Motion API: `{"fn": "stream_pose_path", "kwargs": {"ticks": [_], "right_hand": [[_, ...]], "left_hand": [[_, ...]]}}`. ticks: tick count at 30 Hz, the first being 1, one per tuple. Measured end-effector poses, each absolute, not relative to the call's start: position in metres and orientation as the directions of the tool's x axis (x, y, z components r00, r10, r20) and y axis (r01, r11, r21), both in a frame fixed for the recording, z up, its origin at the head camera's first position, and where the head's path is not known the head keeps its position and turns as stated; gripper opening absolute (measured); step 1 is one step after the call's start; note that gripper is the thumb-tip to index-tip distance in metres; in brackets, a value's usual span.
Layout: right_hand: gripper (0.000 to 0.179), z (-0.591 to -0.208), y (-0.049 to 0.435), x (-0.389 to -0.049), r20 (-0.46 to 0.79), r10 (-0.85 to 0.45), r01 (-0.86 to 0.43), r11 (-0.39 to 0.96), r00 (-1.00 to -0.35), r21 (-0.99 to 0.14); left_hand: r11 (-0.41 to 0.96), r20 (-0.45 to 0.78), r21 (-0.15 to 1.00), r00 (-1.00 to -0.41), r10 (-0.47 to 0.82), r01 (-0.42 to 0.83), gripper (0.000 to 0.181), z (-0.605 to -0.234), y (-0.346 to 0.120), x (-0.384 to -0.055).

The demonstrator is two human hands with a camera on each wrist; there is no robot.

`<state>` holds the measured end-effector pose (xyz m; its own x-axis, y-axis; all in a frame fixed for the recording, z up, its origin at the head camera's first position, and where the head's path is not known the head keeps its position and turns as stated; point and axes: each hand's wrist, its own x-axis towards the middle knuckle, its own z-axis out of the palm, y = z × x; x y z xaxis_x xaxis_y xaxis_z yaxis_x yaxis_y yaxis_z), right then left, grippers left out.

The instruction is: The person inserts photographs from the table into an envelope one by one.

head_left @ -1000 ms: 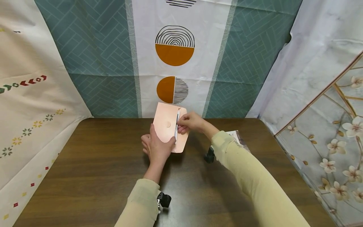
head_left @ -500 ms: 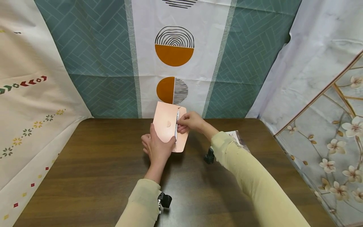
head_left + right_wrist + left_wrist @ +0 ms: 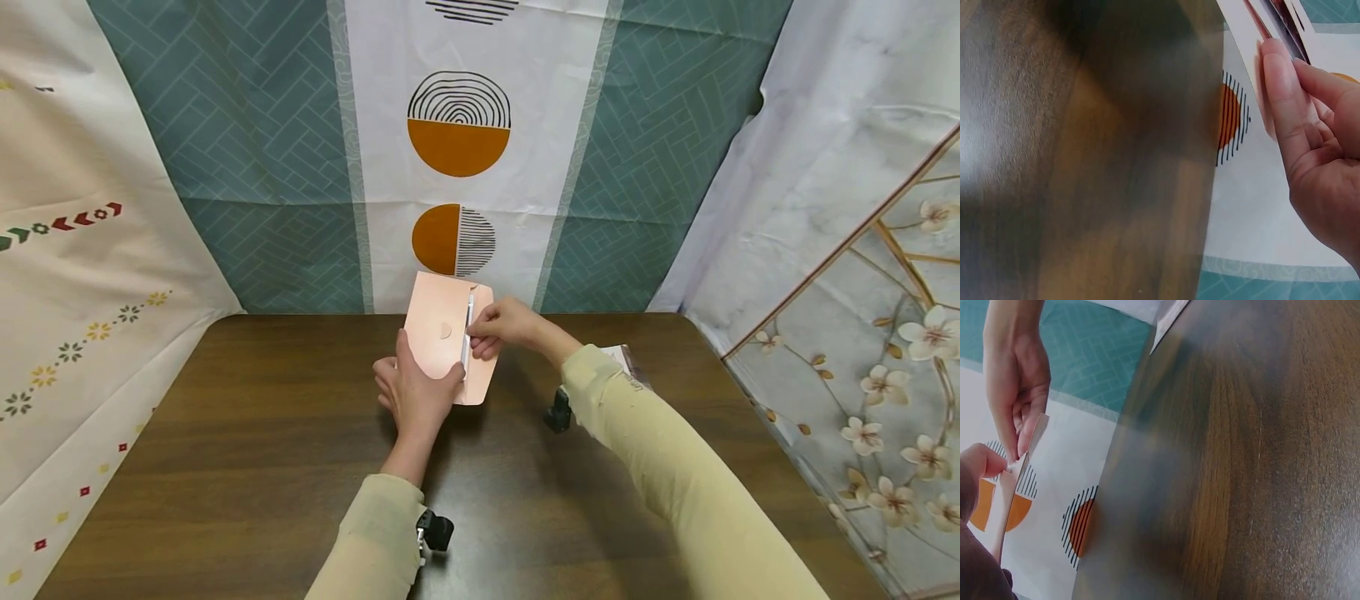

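Note:
A pale pink envelope is held above the far part of the table, its flap opened out to the right. My left hand grips its lower left part, thumb on the front near the opening. My right hand reaches in from the right, with thumb and fingertips pinching at the thin printed card that shows as a narrow strip in the opening. Dark and reddish edges of the card appear in the right wrist view beside the right hand. Most of the card is hidden inside the envelope.
A flat printed item lies on the brown wooden table, partly covered by the right sleeve. Patterned cloths hang behind and on both sides, the green and white one right behind the table's far edge.
Both hands stay at nearly the same place with the envelope. The right hand's fingertips have shifted very slightly down along the opening.

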<state>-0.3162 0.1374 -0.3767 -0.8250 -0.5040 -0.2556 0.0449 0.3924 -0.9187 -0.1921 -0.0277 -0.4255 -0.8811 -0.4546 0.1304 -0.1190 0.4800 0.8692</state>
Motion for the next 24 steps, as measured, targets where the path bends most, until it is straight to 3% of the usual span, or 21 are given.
{"fn": "stream_pose_path", "kwargs": {"ticks": [18,24], "right_hand": [[0.024,-0.340,0.197,-0.321,-0.153,-0.489,-0.164,0.545,-0.859,-0.822],[0.023,-0.332,0.224,-0.324,-0.140,-0.452,-0.213,0.642,-0.881,-0.736]], "left_hand": [[0.468,0.095,0.872,-0.886,-0.455,-0.146,0.108,-0.429,-0.032,-0.195],[0.474,0.096,0.868,-0.885,-0.455,-0.149,0.108,-0.430,-0.033,-0.196]]}}
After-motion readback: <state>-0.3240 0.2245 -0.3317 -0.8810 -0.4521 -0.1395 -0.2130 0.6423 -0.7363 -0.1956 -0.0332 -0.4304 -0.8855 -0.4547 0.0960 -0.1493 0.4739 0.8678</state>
